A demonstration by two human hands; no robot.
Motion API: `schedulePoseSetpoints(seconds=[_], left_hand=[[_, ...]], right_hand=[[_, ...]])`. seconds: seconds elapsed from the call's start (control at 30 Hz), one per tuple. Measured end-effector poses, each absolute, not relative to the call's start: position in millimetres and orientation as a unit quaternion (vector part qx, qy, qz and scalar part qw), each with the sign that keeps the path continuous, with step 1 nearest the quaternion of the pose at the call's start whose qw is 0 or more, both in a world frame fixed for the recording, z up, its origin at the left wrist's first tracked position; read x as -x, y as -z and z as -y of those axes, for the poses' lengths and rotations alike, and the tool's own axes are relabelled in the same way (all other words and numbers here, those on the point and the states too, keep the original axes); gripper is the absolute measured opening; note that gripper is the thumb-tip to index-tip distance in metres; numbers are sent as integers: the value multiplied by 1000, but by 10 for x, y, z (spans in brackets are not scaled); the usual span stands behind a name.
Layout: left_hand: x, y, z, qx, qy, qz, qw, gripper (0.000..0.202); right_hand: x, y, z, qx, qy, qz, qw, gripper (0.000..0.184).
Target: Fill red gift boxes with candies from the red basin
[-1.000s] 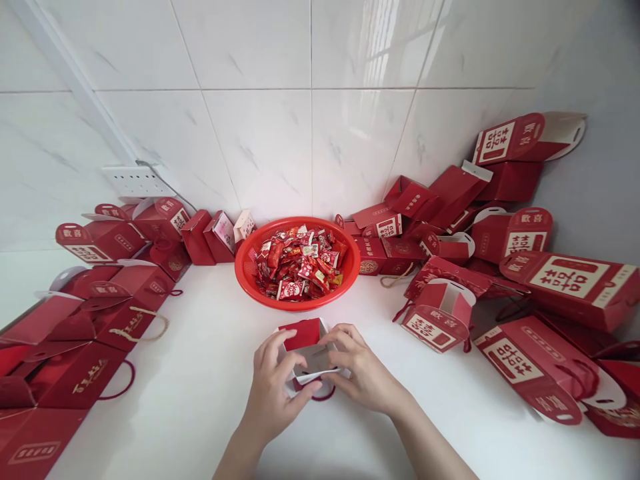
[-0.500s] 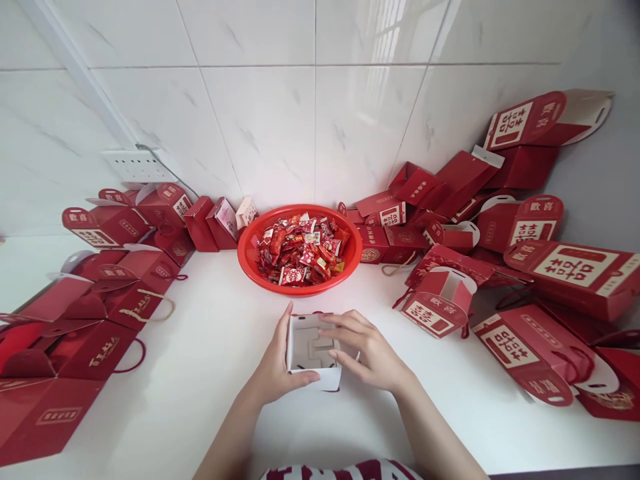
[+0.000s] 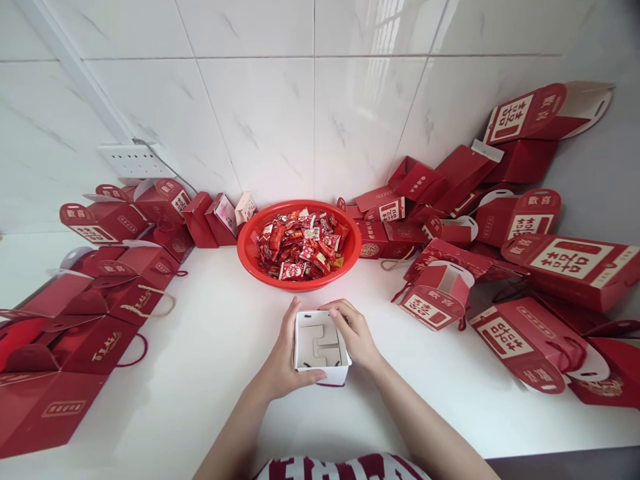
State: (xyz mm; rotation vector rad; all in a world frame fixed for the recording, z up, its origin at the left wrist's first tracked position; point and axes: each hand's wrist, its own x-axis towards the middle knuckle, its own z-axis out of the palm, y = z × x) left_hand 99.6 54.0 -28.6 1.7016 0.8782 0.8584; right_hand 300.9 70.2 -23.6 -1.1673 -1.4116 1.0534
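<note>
A small gift box [image 3: 320, 350] with a white inside stands upright between my hands, its top open and the interlocked bottom flaps showing. My left hand [image 3: 284, 363] grips its left side, with the thumb along the near wall. My right hand [image 3: 356, 335] wraps the far right side, fingers over the far rim. Beyond the box is a red plastic basket [image 3: 245, 263] heaped with wrapped candies [image 3: 305, 247]. The outer faces of the box are mostly hidden by my hands.
Red gift boxes [image 3: 103, 340] line the left of the white table [image 3: 200, 373]. More red boxes [image 3: 525, 333] are piled along the right, some with carrying handles. A power socket [image 3: 133, 161] with a grey cable is at the tiled wall behind.
My right hand has moved from over the box's opening to its right and far side, closing on it. The box has shifted slightly right and turned a little.
</note>
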Motion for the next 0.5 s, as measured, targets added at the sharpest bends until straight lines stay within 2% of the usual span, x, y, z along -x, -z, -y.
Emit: schedulePoseSetpoints(seconds=[0.1,0.2,0.37,0.5], left_hand=[[-1057,368,-552,-697,-365,-341,514,131],[-1089,444,-621,-692,-377,-309,532,131],[-1052,426,-872,-731,-371,-307,483,130],[-986,394,-1024,-729,-395,-299,472,113]], right_hand=[[-2869,366,-750,496,-531,447,522,61],[-2787,422,-813,513,-557,379,532,72],[-2765,400,-997,538,-543,353,539,74],[-2742,410,-1090,534,-552,370,523,75]])
